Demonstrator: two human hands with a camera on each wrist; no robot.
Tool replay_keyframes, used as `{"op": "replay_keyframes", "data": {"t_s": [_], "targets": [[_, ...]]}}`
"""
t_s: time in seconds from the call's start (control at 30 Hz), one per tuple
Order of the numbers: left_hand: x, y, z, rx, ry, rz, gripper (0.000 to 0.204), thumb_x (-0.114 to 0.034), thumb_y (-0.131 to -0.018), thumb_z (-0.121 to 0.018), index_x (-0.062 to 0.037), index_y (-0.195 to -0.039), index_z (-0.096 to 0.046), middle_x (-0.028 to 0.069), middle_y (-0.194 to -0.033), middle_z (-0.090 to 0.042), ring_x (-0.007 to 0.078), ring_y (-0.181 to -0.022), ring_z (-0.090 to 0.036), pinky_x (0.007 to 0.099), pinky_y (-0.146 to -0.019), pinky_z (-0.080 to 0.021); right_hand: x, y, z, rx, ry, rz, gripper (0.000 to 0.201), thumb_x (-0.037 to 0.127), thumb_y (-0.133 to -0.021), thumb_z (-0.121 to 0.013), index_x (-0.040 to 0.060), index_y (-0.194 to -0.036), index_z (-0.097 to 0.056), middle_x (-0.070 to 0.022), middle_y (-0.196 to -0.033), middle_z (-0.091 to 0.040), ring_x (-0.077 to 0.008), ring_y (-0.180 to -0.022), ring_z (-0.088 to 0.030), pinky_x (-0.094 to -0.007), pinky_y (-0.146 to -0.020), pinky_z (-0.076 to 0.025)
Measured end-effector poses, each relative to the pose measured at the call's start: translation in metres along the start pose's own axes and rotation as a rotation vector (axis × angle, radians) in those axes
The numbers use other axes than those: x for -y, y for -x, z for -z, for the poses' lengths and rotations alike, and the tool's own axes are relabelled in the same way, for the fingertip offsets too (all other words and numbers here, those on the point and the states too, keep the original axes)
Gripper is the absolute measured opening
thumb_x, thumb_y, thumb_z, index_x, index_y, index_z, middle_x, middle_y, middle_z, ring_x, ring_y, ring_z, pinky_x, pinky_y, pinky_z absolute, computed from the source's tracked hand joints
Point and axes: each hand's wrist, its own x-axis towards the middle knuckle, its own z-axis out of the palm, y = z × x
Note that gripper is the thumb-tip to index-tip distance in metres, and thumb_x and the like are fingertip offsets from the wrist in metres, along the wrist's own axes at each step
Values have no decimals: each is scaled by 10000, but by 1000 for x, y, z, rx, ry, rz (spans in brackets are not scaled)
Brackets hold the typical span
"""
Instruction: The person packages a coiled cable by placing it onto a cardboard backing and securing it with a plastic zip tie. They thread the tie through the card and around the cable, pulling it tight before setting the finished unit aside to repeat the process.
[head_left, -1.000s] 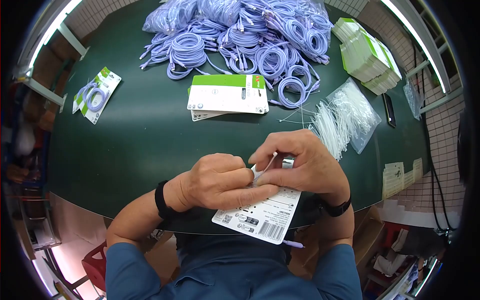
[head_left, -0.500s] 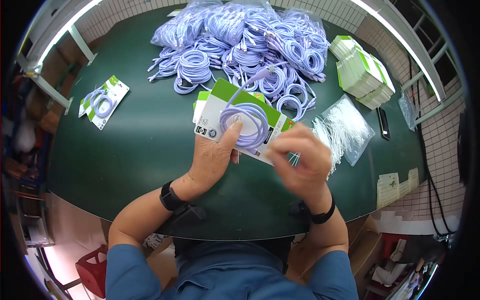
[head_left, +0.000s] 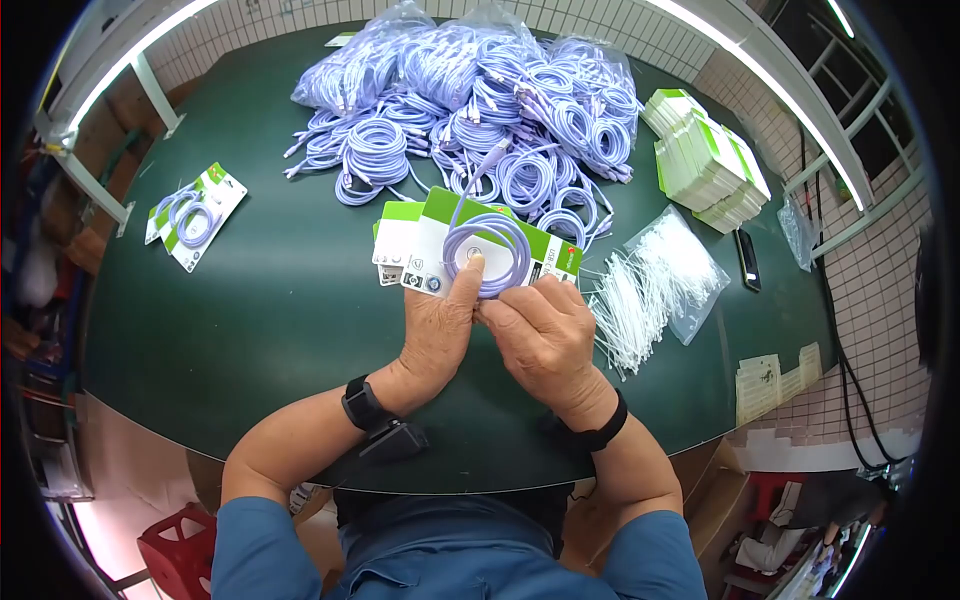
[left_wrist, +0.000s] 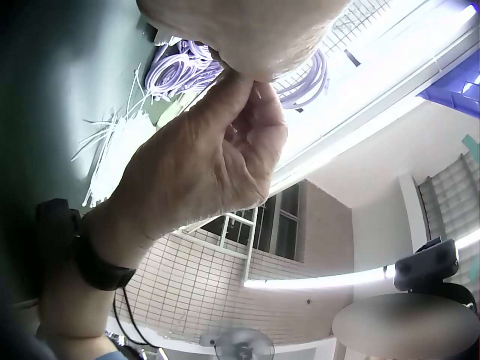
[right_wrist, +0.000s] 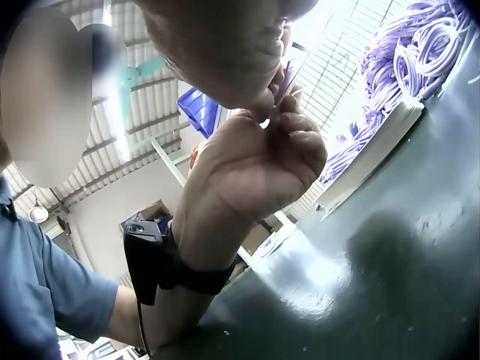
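My left hand [head_left: 436,330] grips a green-and-white packaging card [head_left: 428,243] above the table, its thumb pressed inside the lilac cable coil [head_left: 519,252] on the card's front. One connector end of the cable [head_left: 492,155] sticks up past the card's top edge. At the lower edge of the coil, my right hand [head_left: 548,335] has its thumb and curled fingers together, right beside the left hand's fingers. In the right wrist view a lilac connector [right_wrist: 284,81] shows at the fingertips where both hands meet. The right hand covers the card's lower right corner.
Behind the held card lies a small stack of cards [head_left: 398,226]. Lilac cables [head_left: 375,150] are heaped at the back. White zip ties [head_left: 630,315] spill from a bag at right, near stacked cards [head_left: 705,165] and a phone [head_left: 747,260]. Carded cables [head_left: 200,222] lie at left.
The card was back side up near the table's front edge, a zip tie at the fingers; it then turned front side up and rose. The right hand has since moved left to the coil.
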Motion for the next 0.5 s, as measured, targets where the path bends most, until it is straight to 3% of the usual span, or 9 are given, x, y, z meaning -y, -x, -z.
{"op": "replay_keyframes", "data": {"t_s": [0.27, 0.5], "targets": [[0, -6, 6, 40, -24, 17, 255, -111, -1041, -658, 10, -1258, -600, 78, -1158, -678, 140, -1024, -645, 312, -860, -542, 1, 1, -3, -3, -274, 71, 239, 23, -723, -858, 59, -917, -721, -43, -897, -685, -232, -752, -662, -340, -617, -522], [-3, -4, 3, 16, 14, 91, 259, -121, -1045, -659, 14, -1259, -603, 81, -1160, -681, 148, -1035, -646, 321, -894, -540, -9, 2, -8, 65, -253, 86, 236, 2, -736, -850, 48, -921, -710, -56, -910, -683, -238, -744, -654, -340, -618, -537]]}}
